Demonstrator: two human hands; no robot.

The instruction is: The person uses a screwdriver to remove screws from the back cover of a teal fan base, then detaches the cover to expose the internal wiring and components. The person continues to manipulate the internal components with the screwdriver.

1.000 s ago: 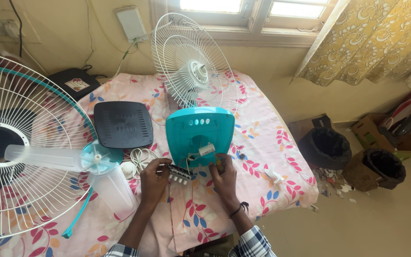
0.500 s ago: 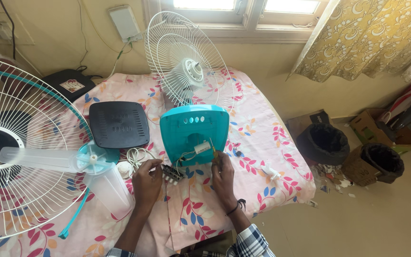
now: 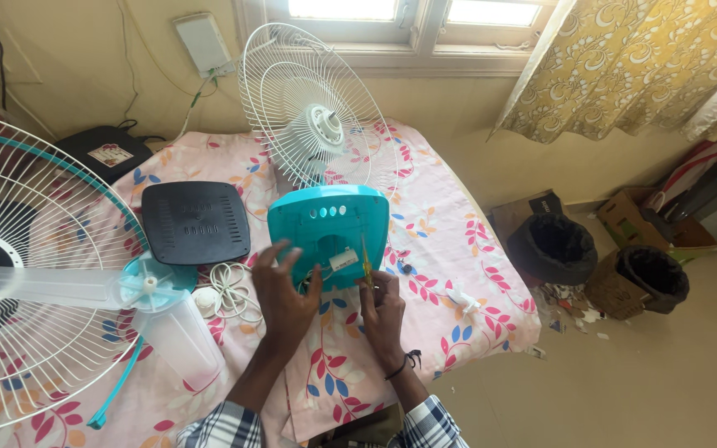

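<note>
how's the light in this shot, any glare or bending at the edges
Head view: daylight through the window is blown out to white; the teal fan base and both hands, left hand and right hand, are evenly lit and sharp. The wide lens bows the wall and the fan grille at the left edge.

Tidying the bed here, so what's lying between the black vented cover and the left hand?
In the head view, a coiled white cord with its white plug lies on the floral sheet between the black vented cover and the left hand.
</note>
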